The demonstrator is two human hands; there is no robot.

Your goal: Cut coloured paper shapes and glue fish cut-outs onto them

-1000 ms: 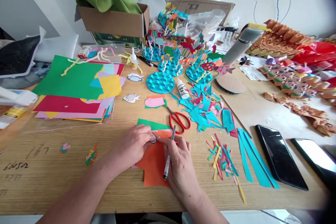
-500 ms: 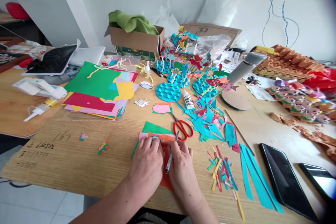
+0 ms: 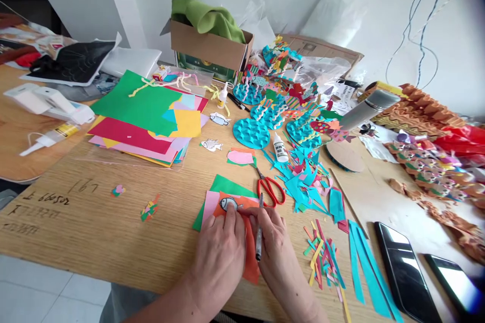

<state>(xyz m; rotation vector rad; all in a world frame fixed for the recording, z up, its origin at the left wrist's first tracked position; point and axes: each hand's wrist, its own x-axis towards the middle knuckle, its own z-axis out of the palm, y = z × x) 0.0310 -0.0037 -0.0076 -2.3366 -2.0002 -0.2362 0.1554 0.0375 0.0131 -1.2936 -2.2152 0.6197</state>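
A small paper fish cutout with a dark outline lies on orange paper, which rests over pink paper and green paper. My left hand presses down from above, its index finger stretched flat onto the fish. From the right, my right hand reaches to the fish's tail with its fingertips. A grey marker pen sits in the right hand, tucked upright between the fingers. Just beyond that hand, red-handled scissors lie with their blades toward pink and green paper pieces.
Blue scraps, thin paper strips and two phones lie to the right. A glue bottle stands behind the scissors. Coloured sheets are stacked at the left; blue bumpy discs stand at the back.
The whole view has shifted and tilted slightly. My left fingers have drawn back, so more of the fish shows. My right fingertips have moved to its tail, and the pen now stands more upright.
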